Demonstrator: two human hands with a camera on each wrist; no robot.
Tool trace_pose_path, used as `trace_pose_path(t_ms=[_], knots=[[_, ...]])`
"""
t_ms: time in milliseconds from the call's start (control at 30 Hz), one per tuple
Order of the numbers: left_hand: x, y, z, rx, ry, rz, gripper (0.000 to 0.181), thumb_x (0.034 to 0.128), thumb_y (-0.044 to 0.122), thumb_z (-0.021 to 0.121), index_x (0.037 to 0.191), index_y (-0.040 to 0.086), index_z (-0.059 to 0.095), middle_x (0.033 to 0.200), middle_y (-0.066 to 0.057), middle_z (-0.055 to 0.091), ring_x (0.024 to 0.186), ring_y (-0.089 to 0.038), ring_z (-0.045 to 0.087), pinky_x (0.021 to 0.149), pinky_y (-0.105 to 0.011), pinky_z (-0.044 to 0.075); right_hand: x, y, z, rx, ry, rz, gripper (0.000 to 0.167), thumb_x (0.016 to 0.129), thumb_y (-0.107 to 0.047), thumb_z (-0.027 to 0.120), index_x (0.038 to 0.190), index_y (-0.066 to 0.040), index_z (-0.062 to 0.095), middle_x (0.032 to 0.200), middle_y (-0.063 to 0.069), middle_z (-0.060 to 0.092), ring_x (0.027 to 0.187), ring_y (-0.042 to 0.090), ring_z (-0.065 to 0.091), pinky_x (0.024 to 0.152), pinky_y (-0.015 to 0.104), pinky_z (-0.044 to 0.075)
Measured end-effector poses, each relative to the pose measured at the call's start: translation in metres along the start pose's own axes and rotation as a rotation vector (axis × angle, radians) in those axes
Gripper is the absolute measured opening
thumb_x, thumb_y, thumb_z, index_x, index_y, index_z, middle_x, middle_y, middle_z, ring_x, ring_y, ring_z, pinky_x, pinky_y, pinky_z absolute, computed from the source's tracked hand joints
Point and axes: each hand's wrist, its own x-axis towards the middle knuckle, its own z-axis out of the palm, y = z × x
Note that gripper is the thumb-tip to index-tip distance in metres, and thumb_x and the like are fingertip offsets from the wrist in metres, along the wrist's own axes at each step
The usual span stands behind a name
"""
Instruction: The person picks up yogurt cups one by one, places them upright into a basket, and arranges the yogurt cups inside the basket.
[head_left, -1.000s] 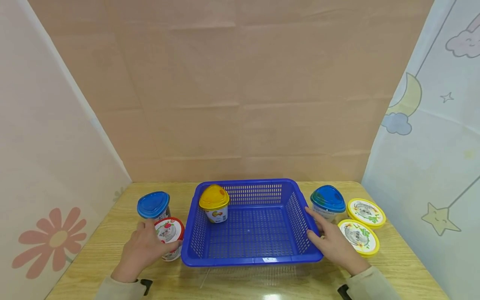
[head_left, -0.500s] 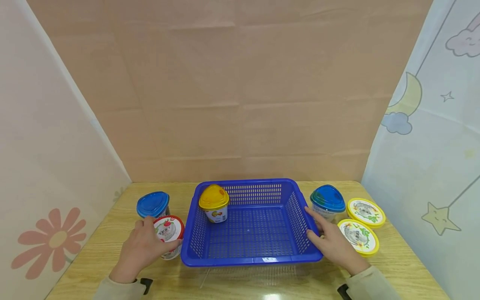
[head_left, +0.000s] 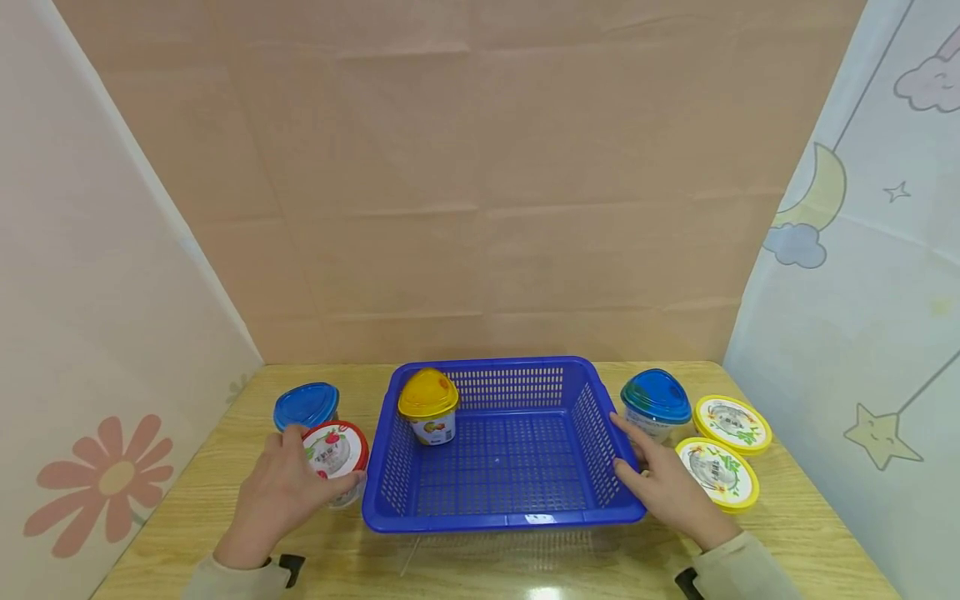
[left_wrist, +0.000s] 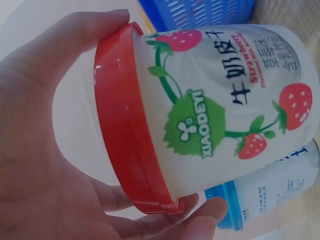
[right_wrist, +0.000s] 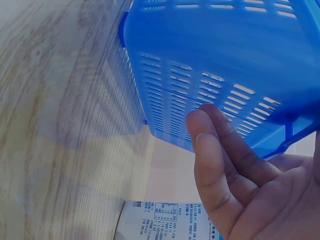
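My left hand (head_left: 281,492) grips a white tub with a red lid (head_left: 335,450), just left of the blue basket (head_left: 502,523). The left wrist view shows thumb and fingers around the red rim (left_wrist: 125,120) of this strawberry-printed tub (left_wrist: 220,100). At the basket's right side, my right hand (head_left: 667,487) holds the rim, with fingertips (right_wrist: 202,125) against the slotted outer wall (right_wrist: 210,60) in the right wrist view. Inside the basket, a yellow-lidded tub (head_left: 429,404) stands at the back left.
Behind my left hand stands a blue-lidded tub (head_left: 306,407). Right of the basket are another blue-lidded tub (head_left: 655,400) and two yellow-rimmed round tubs (head_left: 732,425), (head_left: 717,473) close together. A brown-covered wall (head_left: 480,183) rises behind the wooden table (head_left: 465,575).
The red-lidded tub has risen slightly in my left hand, its lid now overlapping more of the blue-lidded tub behind. My right hand and the basket have stayed put.
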Motion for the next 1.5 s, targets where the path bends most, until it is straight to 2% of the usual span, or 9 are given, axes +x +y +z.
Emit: trace_pose_path(t_ms=[367, 600, 833, 1033, 1233, 1500], knots=[[-0.001, 0.005, -0.007, -0.026, 0.059, 0.033, 0.115, 0.0649, 0.073, 0.079, 0.131, -0.011, 0.037, 0.103, -0.028, 0.049, 0.079, -0.031, 0.055, 0.057, -0.041, 0.050, 0.001, 0.000, 0.000, -0.031, 0.015, -0.004, 0.064, 0.098, -0.017, 0.058, 0.156, -0.011, 0.032, 0.129, 0.029, 0.061, 0.104, 0.031, 0.069, 0.077, 0.040, 0.060], [-0.002, 0.009, -0.012, -0.037, 0.084, 0.039, 0.116, 0.0643, 0.075, 0.078, 0.133, -0.010, 0.037, 0.105, -0.028, 0.048, 0.078, -0.032, 0.056, 0.055, -0.042, 0.051, 0.001, -0.002, 0.000, -0.031, 0.008, 0.012, 0.064, 0.099, -0.018, 0.057, 0.157, -0.012, 0.031, 0.131, 0.029, 0.060, 0.107, 0.033, 0.068, 0.079, 0.043, 0.059], [0.000, 0.016, -0.020, -0.046, 0.116, 0.048, 0.116, 0.0652, 0.075, 0.077, 0.135, -0.008, 0.037, 0.110, -0.027, 0.048, 0.081, -0.033, 0.058, 0.061, -0.045, 0.053, 0.001, -0.001, 0.000, -0.040, 0.011, 0.010, 0.064, 0.099, -0.019, 0.057, 0.157, -0.012, 0.032, 0.131, 0.029, 0.059, 0.106, 0.032, 0.068, 0.079, 0.042, 0.059], [-0.001, 0.023, -0.027, -0.051, 0.124, 0.050, 0.116, 0.0654, 0.077, 0.076, 0.136, -0.007, 0.037, 0.113, -0.026, 0.048, 0.083, -0.034, 0.059, 0.062, -0.047, 0.053, 0.000, -0.002, 0.000, -0.003, -0.005, 0.008, 0.064, 0.099, -0.018, 0.057, 0.157, -0.011, 0.031, 0.130, 0.030, 0.060, 0.105, 0.032, 0.069, 0.078, 0.041, 0.060], [-0.002, 0.026, -0.033, -0.068, 0.111, 0.042, 0.117, 0.0671, 0.076, 0.075, 0.138, -0.008, 0.034, 0.114, -0.026, 0.047, 0.078, -0.032, 0.058, 0.059, -0.041, 0.050, 0.000, -0.003, 0.000, -0.037, 0.006, 0.018, 0.064, 0.099, -0.019, 0.057, 0.157, -0.012, 0.031, 0.131, 0.029, 0.060, 0.106, 0.031, 0.068, 0.080, 0.042, 0.059], [0.001, 0.031, -0.039, -0.054, 0.111, 0.068, 0.119, 0.0683, 0.078, 0.072, 0.139, -0.010, 0.034, 0.113, -0.026, 0.048, 0.082, -0.032, 0.057, 0.060, -0.039, 0.051, -0.001, -0.002, 0.001, -0.024, 0.005, 0.023, 0.064, 0.099, -0.019, 0.057, 0.157, -0.012, 0.031, 0.130, 0.029, 0.060, 0.106, 0.031, 0.068, 0.079, 0.041, 0.059]])
